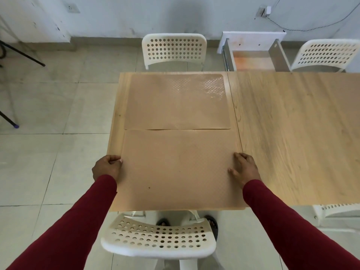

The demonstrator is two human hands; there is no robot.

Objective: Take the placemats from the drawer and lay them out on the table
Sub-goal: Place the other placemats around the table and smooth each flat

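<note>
We stand at a pale wood table (292,133) on a tiled floor, a white chair (158,238) below us. The near placemat (175,168) looks thin, light and floppy, best handled by its side edges. Our left hand (107,167) pinches its left edge with curled fingers; our right hand (244,168) presses flat, fingers spread. Beyond lies the far placemat (175,106), then the open drawer (253,57).

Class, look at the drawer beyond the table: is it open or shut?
Open. The drawer is pulled out past the table's far edge, its side rails and bare bottom showing.
</note>
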